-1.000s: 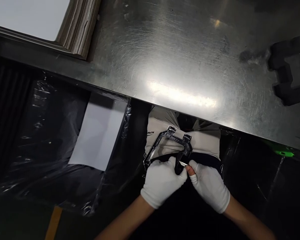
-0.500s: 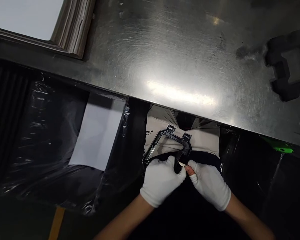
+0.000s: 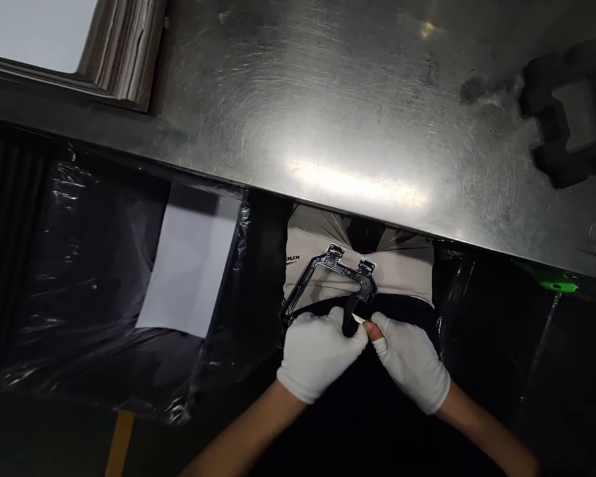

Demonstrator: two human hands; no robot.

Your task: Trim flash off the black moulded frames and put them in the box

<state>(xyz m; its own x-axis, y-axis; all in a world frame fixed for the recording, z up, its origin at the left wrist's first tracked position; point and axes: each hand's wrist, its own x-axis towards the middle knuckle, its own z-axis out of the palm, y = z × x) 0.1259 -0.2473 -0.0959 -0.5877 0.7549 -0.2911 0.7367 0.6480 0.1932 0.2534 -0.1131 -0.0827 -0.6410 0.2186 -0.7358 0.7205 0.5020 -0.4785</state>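
gripping the black frame (image 3: 346, 270) just off the desk (image 3: 328, 99) in the left hand (image 3: 320, 348), fingers curled tight, likely steadying it against the pale sliver (image 3: 358, 318) (too small to identify) pinched in the right hand (image 3: 412, 361).

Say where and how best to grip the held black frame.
Probably pinch the slim, straight side bar of the black frame, from the picture's left: that stretch is uncovered, whereas the left hand covers the near end and the right hand crowds the other side.

Beside a metal table (image 3: 258, 99), my left hand (image 3: 318, 354) grips a black frame (image 3: 345, 269) as my right hand (image 3: 411, 358) pinches a pale sliver (image 3: 358, 319).
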